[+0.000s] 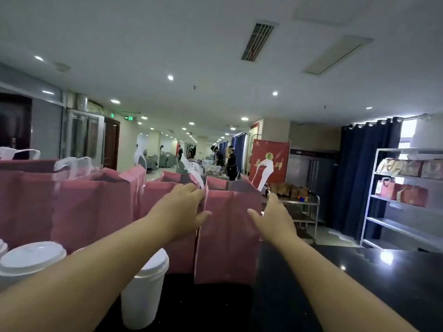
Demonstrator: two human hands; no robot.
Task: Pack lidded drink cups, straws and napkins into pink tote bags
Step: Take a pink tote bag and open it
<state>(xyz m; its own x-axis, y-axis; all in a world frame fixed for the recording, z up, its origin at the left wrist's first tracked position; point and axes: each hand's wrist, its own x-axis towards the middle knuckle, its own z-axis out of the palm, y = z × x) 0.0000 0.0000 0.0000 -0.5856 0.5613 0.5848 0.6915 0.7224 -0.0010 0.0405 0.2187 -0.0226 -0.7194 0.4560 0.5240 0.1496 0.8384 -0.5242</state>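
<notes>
Across the counter [335, 283] bags [91, 207] are lined; the end bag [227, 240] is pinched by the left hand [182, 212], braced by the straight-fingered right hand [273, 219], and near-edge cups [143, 291] are judged unpacked.

A dark counter [359, 295] carries a row of bags [227, 248]. Lidded cups [141, 295] stand near left, apparently on it.
</notes>
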